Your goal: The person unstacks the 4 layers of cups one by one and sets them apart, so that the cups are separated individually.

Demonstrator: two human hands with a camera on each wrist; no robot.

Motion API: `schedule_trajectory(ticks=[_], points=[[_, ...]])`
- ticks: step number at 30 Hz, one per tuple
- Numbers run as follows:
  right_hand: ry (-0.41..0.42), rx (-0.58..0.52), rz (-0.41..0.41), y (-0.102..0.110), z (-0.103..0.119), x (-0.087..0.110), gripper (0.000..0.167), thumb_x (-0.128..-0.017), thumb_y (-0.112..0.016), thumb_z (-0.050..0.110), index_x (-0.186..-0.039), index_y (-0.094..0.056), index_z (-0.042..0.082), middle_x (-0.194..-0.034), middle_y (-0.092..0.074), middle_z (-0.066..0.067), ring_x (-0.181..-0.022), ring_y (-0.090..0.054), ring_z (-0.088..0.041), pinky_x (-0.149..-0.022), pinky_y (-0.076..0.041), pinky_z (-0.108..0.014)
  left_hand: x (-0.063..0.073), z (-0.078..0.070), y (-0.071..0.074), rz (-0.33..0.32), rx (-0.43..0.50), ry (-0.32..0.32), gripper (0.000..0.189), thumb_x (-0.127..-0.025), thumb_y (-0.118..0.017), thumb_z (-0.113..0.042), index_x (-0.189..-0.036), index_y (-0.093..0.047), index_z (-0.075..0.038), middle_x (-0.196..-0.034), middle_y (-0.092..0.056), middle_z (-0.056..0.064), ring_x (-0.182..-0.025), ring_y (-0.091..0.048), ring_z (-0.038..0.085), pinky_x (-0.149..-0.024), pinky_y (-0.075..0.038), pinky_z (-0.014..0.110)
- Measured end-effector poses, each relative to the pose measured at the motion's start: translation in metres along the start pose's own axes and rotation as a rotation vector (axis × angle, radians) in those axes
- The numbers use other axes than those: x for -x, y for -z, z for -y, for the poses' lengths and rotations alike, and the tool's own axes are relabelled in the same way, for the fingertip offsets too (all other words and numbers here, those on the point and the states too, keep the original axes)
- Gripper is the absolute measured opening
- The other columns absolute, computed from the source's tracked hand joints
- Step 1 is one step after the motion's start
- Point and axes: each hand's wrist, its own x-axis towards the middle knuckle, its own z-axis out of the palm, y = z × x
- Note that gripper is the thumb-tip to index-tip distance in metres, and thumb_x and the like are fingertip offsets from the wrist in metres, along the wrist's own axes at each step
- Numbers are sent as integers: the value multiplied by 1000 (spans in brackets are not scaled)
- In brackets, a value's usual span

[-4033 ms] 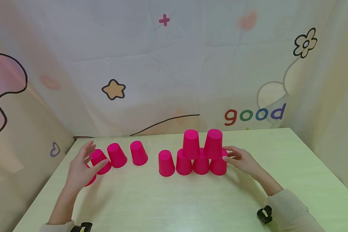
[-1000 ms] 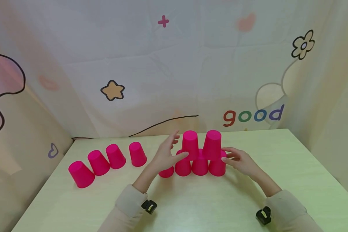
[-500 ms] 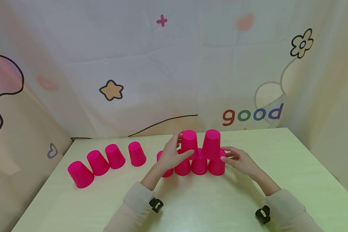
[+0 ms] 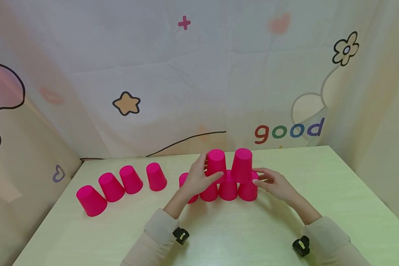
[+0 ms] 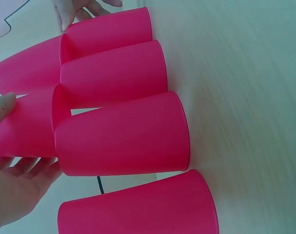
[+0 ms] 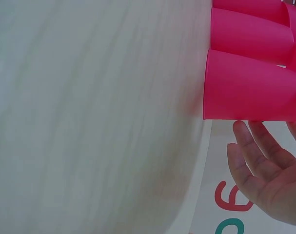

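Observation:
Pink cups stand upside down in two tiers on the table. My left hand (image 4: 197,178) grips the upper left cup (image 4: 216,160), its thumb (image 5: 4,107) across the near side and its fingers (image 5: 28,165) behind. Beside it, the upper right cup (image 4: 242,166) rests over two cups of the lower row. My right hand (image 4: 275,183) touches the right end of the stack, fingers relaxed, thumb in front at the top of the rightmost lower cup (image 6: 250,87). The leftmost lower cup (image 4: 183,178) is partly hidden behind my left hand.
Several more upside-down pink cups stand in a slanting line at the left, among them a front cup (image 4: 91,201) and a back one (image 4: 156,177). A patterned curtain (image 4: 199,85) hangs behind the pale wooden table (image 4: 232,232).
My left hand has moved right, away from the loose cups on the left, and has taken hold of the upper left cup. My right hand and the cups have stayed in place.

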Motion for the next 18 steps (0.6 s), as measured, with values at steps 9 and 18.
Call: schedule_trajectory(ticks=[9,18], points=[[-5,1,-8,-2,4,2,52,-87,-60,29,-131,-45,5,-120,-52,-22,-103,-53,-37,-78,-50,-46,5,-4,5,-32,-17,-25,65,-76,-73,-17,-130,-37,-12,-119,-52,3,-109,-50,22,-84,-48,37],[-18,-5,-2,-1,2,2,53,-87,-60,29,-132,-44,5,-121,-51,-23,-104,-53,-38,-79,-50,-46,11,-10,14,-22,-32,-53,64,-76,-73,-17,-129,-38,-11,-118,-52,3,-107,-51,21,-86,-47,37]])
